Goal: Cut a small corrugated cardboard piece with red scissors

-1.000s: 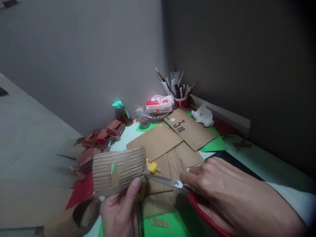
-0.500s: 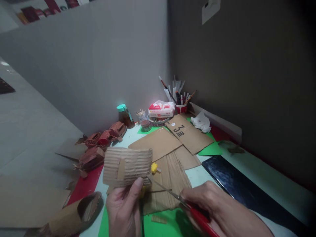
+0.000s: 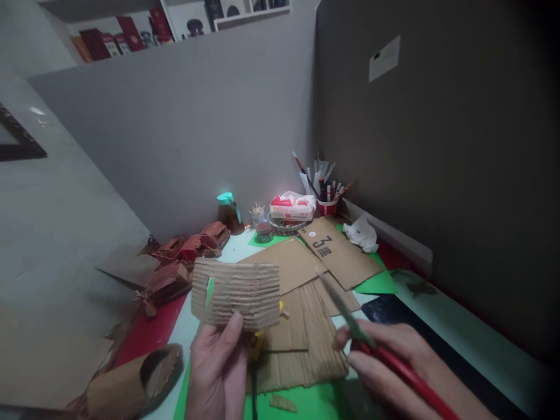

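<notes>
**Holding corrugated card up, scissors drawn aside**

Gripping from below, my left hand point(image 3: 217, 373) pinches a ribbed piece of corrugated cardboard point(image 3: 238, 293) between thumb and fingers, closed on its bottom edge. The piece is roughly rectangular, ridges running upright, with a narrow slot cut through near its left end where green shows behind. It stands raised above the desk, at about 11 o'clock from the hand.

My right hand point(image 3: 400, 373) sits at 3 o'clock from the left, wrapped around the red plastic handles of a pair of scissors point(image 3: 350, 318). Their thin metal blades point up toward 11 o'clock, well apart from the ribbed piece; they are blurred, so I cannot tell whether the blades are parted.

Flat brown cardboard sheets point(image 3: 306, 326) overlap on the desk beneath both hands, some smooth, some ribbed; one at 12 o'clock bears a printed "3". A green mat point(image 3: 306, 399) lies under them, with a small card scrap on it. At 9 o'clock a rolled cardboard tube point(image 3: 131, 382) lies on its side. Reddish-brown card models point(image 3: 188, 251) cluster at 10 o'clock. Farther back are a red cup of pens point(image 3: 326, 198), a tissue pack point(image 3: 292, 205) and a teal-capped bottle point(image 3: 229, 212).
</notes>
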The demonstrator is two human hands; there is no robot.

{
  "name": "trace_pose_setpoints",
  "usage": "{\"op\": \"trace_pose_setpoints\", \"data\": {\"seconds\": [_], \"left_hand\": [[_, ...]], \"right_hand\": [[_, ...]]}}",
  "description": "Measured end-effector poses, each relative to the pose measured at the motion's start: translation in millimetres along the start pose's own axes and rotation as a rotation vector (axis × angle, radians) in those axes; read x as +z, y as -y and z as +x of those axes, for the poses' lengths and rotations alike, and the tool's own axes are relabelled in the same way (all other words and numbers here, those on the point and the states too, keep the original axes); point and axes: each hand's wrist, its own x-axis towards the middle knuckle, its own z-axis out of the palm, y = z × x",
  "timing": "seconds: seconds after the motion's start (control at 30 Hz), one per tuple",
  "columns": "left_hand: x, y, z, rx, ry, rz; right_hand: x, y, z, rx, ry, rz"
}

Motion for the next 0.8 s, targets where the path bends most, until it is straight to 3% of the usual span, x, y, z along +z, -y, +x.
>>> {"op": "trace_pose_setpoints", "data": {"seconds": [0.07,0.17,0.33,0.47,0.7,0.8], "left_hand": [[0.5,1.4,-1.8,-0.025,0.014,-0.025],[-0.7,5.0,-4.0,-0.063,0.026,-0.040],[-2.2,10.4,-8.4,-0.149,0.087,-0.073],[-2.1,12.7,-12.7,-0.165,0.071,0.011],[-4.1,13.4,-15.5,-0.233,0.062,0.108],[-6.2,12.0,-17.1,-0.219,0.006,0.200]], "right_hand": [[-6.1,8.1,10.7,0.052,-0.010,0.292],[-8.0,19.8,33.5,0.129,0.120,0.561],[2.2,25.8,61.4,0.068,0.054,0.476],[7.5,24.6,64.7,0.058,0.085,0.451],[14.7,20.6,69.0,0.110,-0.019,0.491],[20.5,16.6,71.5,0.127,-0.025,0.513]]}}
